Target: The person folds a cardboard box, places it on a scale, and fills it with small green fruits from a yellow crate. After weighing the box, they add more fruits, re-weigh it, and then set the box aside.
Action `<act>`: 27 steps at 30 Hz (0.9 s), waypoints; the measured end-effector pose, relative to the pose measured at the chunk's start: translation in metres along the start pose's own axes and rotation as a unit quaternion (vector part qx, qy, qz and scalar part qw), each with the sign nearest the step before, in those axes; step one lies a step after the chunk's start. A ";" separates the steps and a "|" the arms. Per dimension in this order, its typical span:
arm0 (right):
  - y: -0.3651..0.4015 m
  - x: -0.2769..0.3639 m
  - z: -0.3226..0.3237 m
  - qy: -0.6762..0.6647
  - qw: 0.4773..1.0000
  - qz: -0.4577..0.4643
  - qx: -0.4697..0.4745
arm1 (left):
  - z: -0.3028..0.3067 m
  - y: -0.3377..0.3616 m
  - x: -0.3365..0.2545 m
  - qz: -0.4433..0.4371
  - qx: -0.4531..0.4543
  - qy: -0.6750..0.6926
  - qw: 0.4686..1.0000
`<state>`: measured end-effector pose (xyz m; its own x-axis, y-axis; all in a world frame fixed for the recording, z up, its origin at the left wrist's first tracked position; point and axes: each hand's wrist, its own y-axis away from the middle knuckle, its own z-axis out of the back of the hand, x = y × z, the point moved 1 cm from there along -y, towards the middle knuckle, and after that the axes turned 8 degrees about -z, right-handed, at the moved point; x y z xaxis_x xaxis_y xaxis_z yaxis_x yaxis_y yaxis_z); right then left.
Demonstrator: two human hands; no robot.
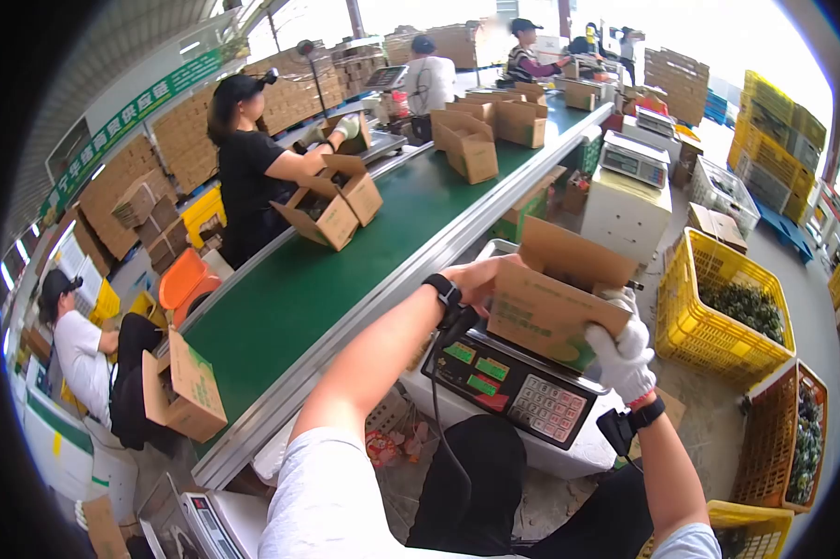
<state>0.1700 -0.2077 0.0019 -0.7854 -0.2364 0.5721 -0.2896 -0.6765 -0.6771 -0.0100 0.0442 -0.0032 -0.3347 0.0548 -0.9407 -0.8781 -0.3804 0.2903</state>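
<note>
An open cardboard box (548,317) sits at the platform of a digital weighing scale (505,384), its back flap standing up. My left hand (478,279), bare, grips the box's left side; some of its fingers are hidden behind the cardboard. On the opposite side, my right hand (622,349) wears a white glove and has its fingers closed round the right edge of the box. The scale's keypad and lit green displays face me. What lies inside the box is hidden by its front wall.
A green conveyor belt (345,284) runs diagonally on my left, bearing several open boxes (466,146). Across it, a person in black (243,177) handles another box. Yellow crates (718,345) with dark green contents stand on my right, near a second scale (634,158).
</note>
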 end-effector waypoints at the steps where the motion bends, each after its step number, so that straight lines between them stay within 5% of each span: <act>1: 0.003 -0.005 0.001 -0.043 0.999 -0.022 -0.002 | -0.001 -0.003 0.003 0.035 0.046 0.080 0.995; 3: 0.011 -0.016 0.003 -0.133 0.983 -0.116 0.049 | -0.005 0.000 0.010 0.065 0.089 0.166 0.980; 8: -0.007 -0.021 0.010 -0.169 0.961 -0.164 0.144 | -0.044 0.047 0.024 0.020 -0.083 0.192 0.978; 10: -0.011 -0.003 0.009 -0.160 0.973 -0.128 0.106 | -0.040 0.073 0.030 -0.001 -0.148 0.193 0.970; 15: 0.015 0.007 0.049 -0.094 0.982 -0.136 0.090 | 0.001 0.157 0.070 -0.154 -0.282 0.467 0.824; 17: 0.040 0.001 0.075 -0.080 0.969 -0.210 0.103 | 0.038 0.186 0.099 -0.191 -0.372 0.495 0.762; 19: 0.077 -0.035 0.101 -0.099 0.946 -0.296 0.088 | 0.056 0.206 0.098 -0.166 -0.559 0.504 0.637; 20: 0.092 -0.043 0.115 -0.075 0.938 -0.329 0.081 | 0.083 0.207 0.124 -0.186 -0.602 0.414 0.656; 24: 0.147 -0.069 0.171 0.067 0.868 -0.484 0.089 | 0.143 0.202 0.136 -0.126 -0.800 0.414 0.417; 25: 0.160 -0.078 0.179 0.072 0.860 -0.499 0.078 | 0.160 0.201 0.147 -0.114 -0.814 0.395 0.410; 27: 0.190 -0.106 0.197 0.173 0.782 -0.566 0.195 | 0.192 0.202 0.161 -0.103 -0.778 0.376 0.493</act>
<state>0.3058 -0.4492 -0.0961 -0.2677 0.8248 0.4980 -0.7705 -0.4936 0.4034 -0.3065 0.1535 -0.0628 0.4408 0.1046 -0.8915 0.6536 -0.7181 0.2389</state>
